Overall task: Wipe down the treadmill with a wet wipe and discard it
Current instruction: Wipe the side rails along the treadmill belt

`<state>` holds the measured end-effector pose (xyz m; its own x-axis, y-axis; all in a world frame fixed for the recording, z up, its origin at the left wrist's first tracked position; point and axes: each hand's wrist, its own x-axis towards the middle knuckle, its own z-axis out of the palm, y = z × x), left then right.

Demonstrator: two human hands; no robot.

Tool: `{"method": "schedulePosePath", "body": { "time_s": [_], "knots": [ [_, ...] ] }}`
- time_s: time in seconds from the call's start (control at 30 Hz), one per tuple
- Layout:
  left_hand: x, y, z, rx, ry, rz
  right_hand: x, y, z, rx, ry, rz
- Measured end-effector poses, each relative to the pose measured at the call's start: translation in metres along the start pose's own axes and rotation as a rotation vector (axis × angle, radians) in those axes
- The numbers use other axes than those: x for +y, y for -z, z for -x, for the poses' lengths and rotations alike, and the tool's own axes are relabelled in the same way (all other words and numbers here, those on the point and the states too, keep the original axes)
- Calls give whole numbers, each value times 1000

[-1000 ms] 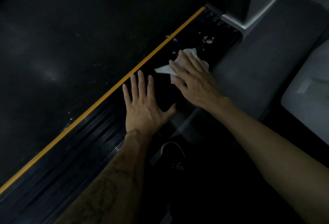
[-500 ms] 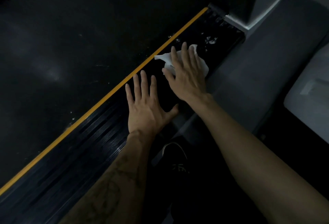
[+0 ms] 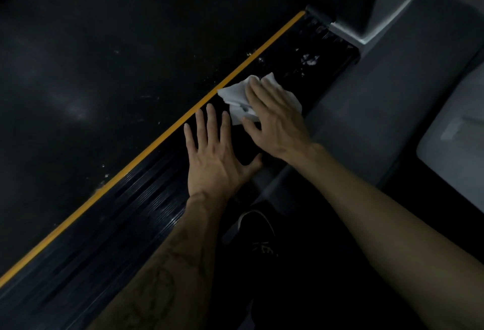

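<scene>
The treadmill's black belt (image 3: 110, 88) fills the left of the head view, bordered by a yellow stripe (image 3: 162, 138) and a black ribbed side rail (image 3: 146, 198). A crumpled white wet wipe (image 3: 235, 98) lies on the rail's far part. My right hand (image 3: 275, 117) presses flat on the wipe with straight fingers. Just nearer, my left hand (image 3: 217, 156) rests flat on the rail with spread fingers and holds nothing. White smudges (image 3: 310, 60) mark the rail beyond the wipe.
Grey floor (image 3: 379, 109) runs along the right of the rail. The treadmill's grey upright base (image 3: 366, 33) stands at the rail's far end. A pale grey object (image 3: 455, 151) sits at the right edge. My black shoe (image 3: 258, 227) is below the hands.
My right hand has slid the wipe back and forth on the rail, up toward the smudges and then slightly back. The left hand has stayed planted.
</scene>
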<state>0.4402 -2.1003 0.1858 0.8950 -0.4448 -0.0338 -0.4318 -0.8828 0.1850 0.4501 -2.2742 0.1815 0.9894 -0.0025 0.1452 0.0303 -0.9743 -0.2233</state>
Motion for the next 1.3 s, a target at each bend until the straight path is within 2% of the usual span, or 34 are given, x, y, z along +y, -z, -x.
{"method": "schedulePosePath", "body": {
  "time_s": [0.13,0.23,0.33,0.4,0.47,0.57,0.67,0.77,0.83,0.9,0.97,1.03,1.17,1.23,1.3],
  "knots": [
    [1,-1,1,7,8,-11,18,11,-22,-75,-123,79],
    [0,-1,1,-9,5,-7,-9,4,-13,-28,-285,98],
    [0,-1,0,-8,-2,8,-32,-6,5,13,-194,64],
    [0,-1,0,2,-1,7,-17,-1,8,-25,-95,45],
    [1,-1,0,4,5,-13,9,7,0,-53,-83,57],
    [2,-1,1,17,5,-32,31,15,-15,-91,-242,61],
    [1,-1,-1,-7,2,-25,3,10,-10,-37,-357,46],
    [0,1,-1,-23,3,8,-22,-3,11,24,-218,29],
    [1,1,-1,-33,4,4,-12,0,8,-14,-116,17],
    [1,2,-1,-39,4,-12,13,8,-3,-32,-136,32],
    [1,3,-1,-25,5,-15,28,17,-10,-44,-260,27],
    [1,3,0,-28,-4,-12,14,16,-5,-31,-361,34],
    [1,2,0,-17,-3,21,-23,1,15,35,-204,9],
    [1,2,-1,-24,-3,17,-7,6,6,-34,-160,11],
    [2,2,-1,-15,-3,-2,19,14,-11,-72,-204,31]
  ]
}}
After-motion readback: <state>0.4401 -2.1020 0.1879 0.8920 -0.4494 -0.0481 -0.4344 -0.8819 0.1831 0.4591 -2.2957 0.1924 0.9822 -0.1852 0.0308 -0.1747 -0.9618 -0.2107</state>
